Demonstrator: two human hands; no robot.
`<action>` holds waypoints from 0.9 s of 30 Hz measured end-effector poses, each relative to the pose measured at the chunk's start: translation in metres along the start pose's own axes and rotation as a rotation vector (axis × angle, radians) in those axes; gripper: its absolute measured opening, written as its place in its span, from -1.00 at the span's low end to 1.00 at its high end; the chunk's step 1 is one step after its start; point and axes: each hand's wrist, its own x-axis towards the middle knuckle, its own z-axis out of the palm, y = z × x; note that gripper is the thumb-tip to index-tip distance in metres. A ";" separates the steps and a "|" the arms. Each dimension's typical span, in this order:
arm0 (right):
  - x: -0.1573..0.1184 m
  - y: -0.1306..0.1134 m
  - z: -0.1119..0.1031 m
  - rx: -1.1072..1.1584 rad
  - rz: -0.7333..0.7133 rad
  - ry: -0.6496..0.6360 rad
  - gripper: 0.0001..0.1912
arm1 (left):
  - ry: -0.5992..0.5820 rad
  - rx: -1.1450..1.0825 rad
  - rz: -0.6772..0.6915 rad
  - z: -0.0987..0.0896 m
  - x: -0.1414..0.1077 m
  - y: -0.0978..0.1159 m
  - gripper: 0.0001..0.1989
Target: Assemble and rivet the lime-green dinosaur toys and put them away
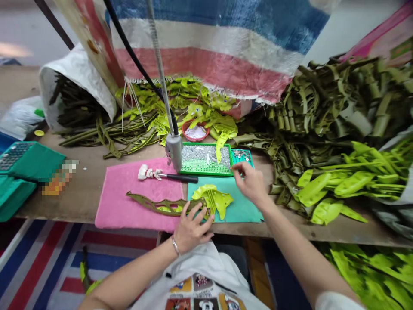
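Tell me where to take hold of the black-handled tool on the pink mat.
Grip the black handle from above, coming from the right: it is straight and slim and lies flat, its free end pointing toward the right hand. Leave the white lumpy end, resting on the pink mat.

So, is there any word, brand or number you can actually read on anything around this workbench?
Nothing here can be read clearly.
Keypad on the green device at left: its keys are too small to read.
Packet beside it: pixelated, unreadable.
T-shirt on the person: printed pictures, no legible words.
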 end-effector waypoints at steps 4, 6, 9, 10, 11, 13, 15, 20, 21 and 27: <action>0.088 0.026 0.018 -0.303 -0.174 -0.009 -0.68 | 0.009 0.005 -0.020 0.002 -0.001 0.001 -0.56; 0.116 0.033 0.029 -0.430 -0.272 -0.092 -0.62 | -0.002 0.003 -0.015 0.003 -0.003 0.000 -0.55; 0.138 0.042 0.041 -0.576 -0.405 -0.169 -0.61 | -0.029 -0.004 0.007 0.004 -0.007 -0.003 -0.54; 0.142 0.046 0.042 -0.611 -0.435 -0.174 -0.61 | -0.039 -0.005 0.012 0.005 -0.009 -0.003 -0.54; 0.145 0.051 0.043 -0.633 -0.461 -0.174 -0.62 | -0.048 -0.005 0.016 0.005 -0.010 -0.003 -0.54; 0.149 0.061 0.044 -0.633 -0.506 -0.165 -0.64 | -0.058 0.003 0.025 0.006 -0.011 -0.004 -0.56; 0.150 0.069 0.043 -0.585 -0.541 -0.138 -0.66 | -0.061 0.021 0.046 0.007 -0.012 -0.003 -0.57; 0.154 0.074 0.046 -0.459 -0.534 -0.011 -0.73 | -0.086 0.080 0.086 0.005 -0.012 -0.002 -0.58; 0.155 0.072 0.046 -0.435 -0.511 0.024 -0.74 | -0.098 0.094 0.086 0.005 -0.012 -0.001 -0.59; 0.139 0.047 0.031 -0.298 -0.374 0.245 -0.82 | -0.174 0.197 0.054 0.001 -0.017 0.011 -0.58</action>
